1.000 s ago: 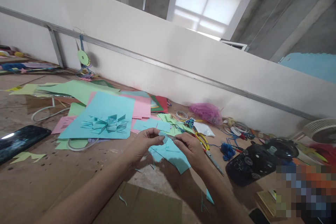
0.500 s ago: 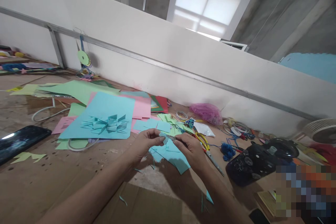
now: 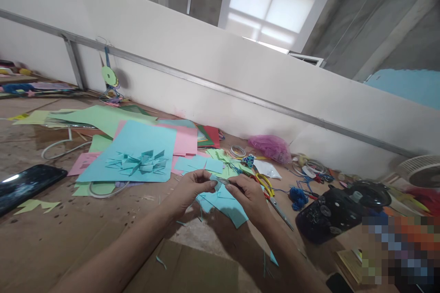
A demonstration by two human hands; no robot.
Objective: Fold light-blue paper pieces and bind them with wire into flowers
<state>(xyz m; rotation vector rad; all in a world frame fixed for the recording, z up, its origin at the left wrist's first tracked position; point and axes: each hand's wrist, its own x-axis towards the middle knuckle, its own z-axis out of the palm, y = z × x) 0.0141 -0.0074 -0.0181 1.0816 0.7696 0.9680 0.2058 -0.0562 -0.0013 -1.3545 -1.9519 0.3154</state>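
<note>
My left hand [image 3: 193, 190] is closed, pinching a small piece of light-blue paper [image 3: 213, 178] between thumb and fingers. From the other side my right hand [image 3: 248, 196] is closed at the same paper, with a thin greyish edge showing at its fingertips; whether that is a tool or a fold, I cannot tell. Below both hands lie light-blue paper sheets [image 3: 237, 213] with narrow cut strips. Folded light-blue paper pieces [image 3: 140, 163] sit clustered on a large blue sheet [image 3: 137, 139] to the left. Yellow-handled scissors [image 3: 280, 213] rest just right of my right hand.
A black phone-like slab [image 3: 30, 185] lies at far left. Green paper [image 3: 103, 119] and pink paper [image 3: 187, 139] are stacked toward the white wall [image 3: 206, 50]. A pink plastic bag [image 3: 270, 147], blue yarn [image 3: 298, 198] and a black container [image 3: 326, 215] stand on the right.
The small blue paper has tilted slightly between my fingertips, and both hands have shifted a little. Everything else on the table stays in place.
</note>
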